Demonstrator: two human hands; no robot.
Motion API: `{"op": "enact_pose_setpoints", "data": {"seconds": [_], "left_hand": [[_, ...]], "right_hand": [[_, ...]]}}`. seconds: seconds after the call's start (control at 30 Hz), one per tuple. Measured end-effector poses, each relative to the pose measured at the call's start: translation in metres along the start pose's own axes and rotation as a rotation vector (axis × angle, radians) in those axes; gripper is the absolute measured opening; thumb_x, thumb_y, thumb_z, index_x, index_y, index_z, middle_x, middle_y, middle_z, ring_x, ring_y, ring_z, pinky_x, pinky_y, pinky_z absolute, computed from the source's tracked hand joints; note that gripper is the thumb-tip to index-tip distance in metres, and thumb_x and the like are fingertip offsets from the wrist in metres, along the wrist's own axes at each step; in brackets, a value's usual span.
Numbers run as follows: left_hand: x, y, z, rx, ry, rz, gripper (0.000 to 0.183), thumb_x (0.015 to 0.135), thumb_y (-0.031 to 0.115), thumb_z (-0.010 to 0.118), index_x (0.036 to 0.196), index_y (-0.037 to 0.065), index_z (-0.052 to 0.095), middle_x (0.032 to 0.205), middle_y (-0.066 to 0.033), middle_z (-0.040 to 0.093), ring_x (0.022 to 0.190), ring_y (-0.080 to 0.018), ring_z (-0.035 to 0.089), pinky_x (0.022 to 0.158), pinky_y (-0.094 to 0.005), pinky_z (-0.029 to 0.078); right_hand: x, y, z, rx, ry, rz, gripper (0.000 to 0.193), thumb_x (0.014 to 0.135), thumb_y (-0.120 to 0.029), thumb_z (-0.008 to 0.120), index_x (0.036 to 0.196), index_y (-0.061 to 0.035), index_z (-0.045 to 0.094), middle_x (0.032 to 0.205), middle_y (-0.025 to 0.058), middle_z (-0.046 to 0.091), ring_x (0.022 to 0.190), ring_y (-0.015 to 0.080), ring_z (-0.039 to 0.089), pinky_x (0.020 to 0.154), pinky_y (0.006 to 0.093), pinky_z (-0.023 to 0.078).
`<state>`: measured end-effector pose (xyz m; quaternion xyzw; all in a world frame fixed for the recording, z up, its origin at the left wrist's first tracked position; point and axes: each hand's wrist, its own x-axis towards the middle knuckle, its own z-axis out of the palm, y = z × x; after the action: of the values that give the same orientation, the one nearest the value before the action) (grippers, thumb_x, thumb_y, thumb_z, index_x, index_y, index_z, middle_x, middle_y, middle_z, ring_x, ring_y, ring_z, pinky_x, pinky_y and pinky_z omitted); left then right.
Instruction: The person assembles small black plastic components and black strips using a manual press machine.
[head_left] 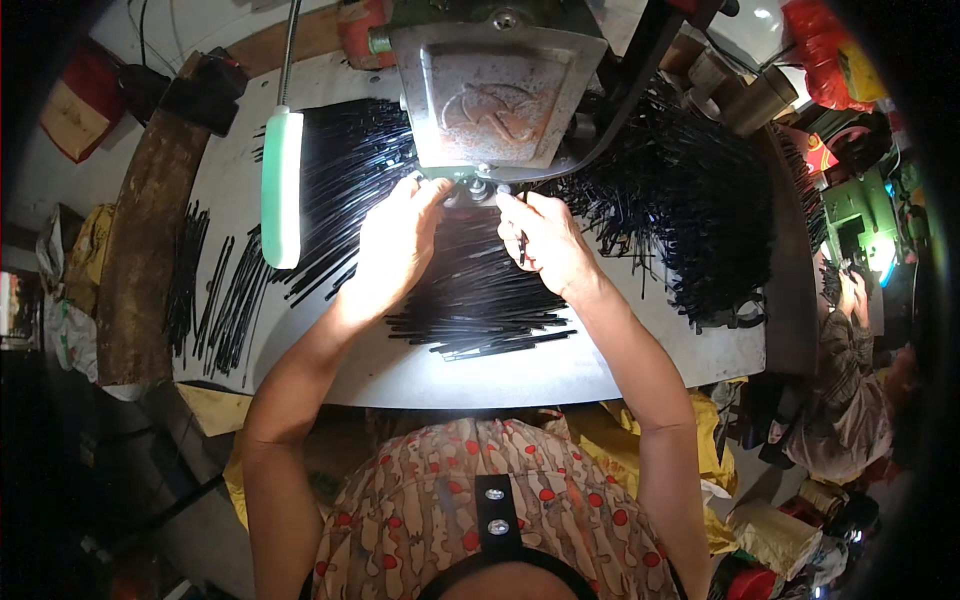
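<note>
A bench machine with a worn metal front plate stands at the far middle of the table. Its small metal working parts sit between my two hands. My left hand is closed in a pinch at the left of these parts; what its fingertips hold is too small to make out. On the other side, my right hand has its fingers curled, and a short thin black strip shows in them. Many loose black strips lie on the table under and between my hands.
The white table carries more black strips at left and a dense heap at right. A lit green-backed lamp hangs left of the machine. A curved wooden board edges the left side. Another person works far right.
</note>
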<state>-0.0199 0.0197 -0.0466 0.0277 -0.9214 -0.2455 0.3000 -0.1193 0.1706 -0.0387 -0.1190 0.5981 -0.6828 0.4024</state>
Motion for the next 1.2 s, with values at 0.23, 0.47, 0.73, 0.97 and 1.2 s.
{"op": "enact_pose_setpoints", "data": {"seconds": [0.23,0.47,0.73,0.97,1.2], "left_hand": [[-0.001,0.000,0.004,-0.111,0.001,-0.016,0.025,0.074,-0.002,0.055,0.099,0.004,0.056,0.081,-0.0125,0.053,0.064,-0.0267,0.054,0.055,-0.0314,0.044],[-0.001,0.000,0.006,-0.040,0.001,-0.014,0.025,0.074,-0.002,0.056,0.098,0.004,0.057,0.080,-0.0126,0.052,0.065,-0.0268,0.054,0.057,-0.0323,0.044],[0.000,0.003,-0.006,0.304,-0.019,0.132,0.029,0.074,0.000,0.056,0.102,0.008,0.059,0.068,-0.0110,0.047,0.058,-0.0229,0.052,0.053,-0.0305,0.044],[-0.004,-0.007,-0.055,-0.719,-0.527,-0.786,0.015,0.084,0.014,0.051,0.074,0.003,0.053,0.062,-0.0036,0.055,0.043,-0.0084,0.048,0.039,-0.0225,0.038],[-0.018,0.029,-0.036,-1.187,-0.627,-0.964,0.016,0.086,0.017,0.052,0.078,0.003,0.051,0.063,-0.0065,0.055,0.045,-0.0111,0.052,0.039,-0.0222,0.041]], "right_hand": [[0.000,0.001,0.000,0.024,-0.012,0.010,0.023,0.086,-0.020,0.053,0.068,-0.0087,0.044,0.054,-0.0029,0.041,0.040,0.0020,0.036,0.031,0.0165,0.024],[0.000,0.000,0.003,-0.054,0.040,0.012,0.023,0.086,-0.020,0.053,0.068,-0.0086,0.045,0.054,-0.0027,0.042,0.040,0.0021,0.036,0.031,0.0161,0.024],[0.000,-0.001,0.003,-0.004,0.006,0.030,0.022,0.086,-0.019,0.053,0.068,-0.0079,0.046,0.055,-0.0027,0.042,0.040,0.0015,0.036,0.031,0.0159,0.025],[-0.003,-0.006,0.008,-0.099,-0.019,0.011,0.018,0.084,-0.018,0.056,0.073,-0.0057,0.050,0.061,-0.0010,0.048,0.041,0.0023,0.041,0.033,0.0158,0.032],[-0.006,-0.004,0.017,0.078,-0.207,0.027,0.016,0.082,-0.015,0.059,0.084,0.0003,0.054,0.071,0.0058,0.057,0.056,0.0106,0.056,0.050,0.0224,0.049]]}}
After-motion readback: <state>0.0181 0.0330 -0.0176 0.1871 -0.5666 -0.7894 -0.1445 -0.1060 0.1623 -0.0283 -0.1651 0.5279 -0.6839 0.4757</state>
